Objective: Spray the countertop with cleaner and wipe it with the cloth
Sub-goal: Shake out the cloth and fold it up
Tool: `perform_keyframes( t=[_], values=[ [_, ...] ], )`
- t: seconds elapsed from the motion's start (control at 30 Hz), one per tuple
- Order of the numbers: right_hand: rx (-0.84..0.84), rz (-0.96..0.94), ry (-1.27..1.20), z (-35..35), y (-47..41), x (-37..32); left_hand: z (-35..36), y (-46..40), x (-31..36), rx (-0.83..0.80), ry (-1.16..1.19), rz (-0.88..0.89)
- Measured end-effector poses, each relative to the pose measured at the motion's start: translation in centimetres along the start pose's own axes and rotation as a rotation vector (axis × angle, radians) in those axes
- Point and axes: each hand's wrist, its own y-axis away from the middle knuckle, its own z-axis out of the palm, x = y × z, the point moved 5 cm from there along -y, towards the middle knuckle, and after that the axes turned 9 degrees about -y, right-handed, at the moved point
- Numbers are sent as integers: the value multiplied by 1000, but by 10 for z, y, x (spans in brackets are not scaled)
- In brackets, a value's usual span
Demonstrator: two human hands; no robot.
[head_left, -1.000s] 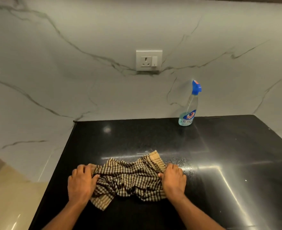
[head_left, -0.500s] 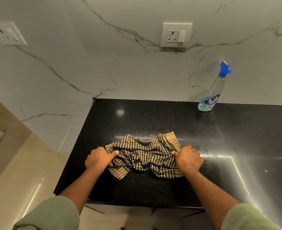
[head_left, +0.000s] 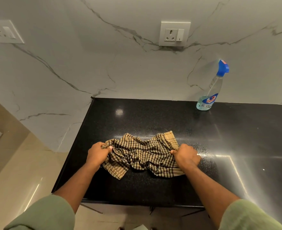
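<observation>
Hands on both ends of the cloth [head_left: 142, 155]: left hand [head_left: 97, 152] grips the cloth's left end with curled fingers, thumb pinching fabric, right hand [head_left: 186, 155] clenches the right end, knuckles up. Fingertips of both hands mostly hidden under the hands or in folds. Cloth is tan-and-dark checked, bunched and wrinkled between the hands, lying on the black countertop [head_left: 153, 117] near its front edge; part of its right edge covered by the right hand. Speckled droplets or glare on the counter just right of the right hand, hard to tell which. Spray bottle [head_left: 210, 90], clear with blue trigger head and blue label, stands upright at the back of the counter against the marble wall [head_left: 120, 72], well apart from the cloth, low liquid level. Label text too small to read fully. Wall socket [head_left: 174, 33] above, second socket [head_left: 4, 31] at far left. Green sleeves [head_left: 42, 214] at the bottom, cut off by the frame. Counter's right side runs out of view.
</observation>
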Motion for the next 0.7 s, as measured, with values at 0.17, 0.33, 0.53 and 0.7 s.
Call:
perform_keyframes(
  t=[0.17,0.33,0.53,0.7],
  values=[
    [1,-17,-58,0,-2,0,-1,-1,-9,24,144,-36],
    [18,-40,-254,-5,-3,-5,-4,2,-4,25,232,-23],
    [-19,21,-568,-16,-11,-12,-21,3,9,91,362,39],
    [-3,10,-624,-30,-10,-14,-44,8,20,137,476,54]
  ],
)
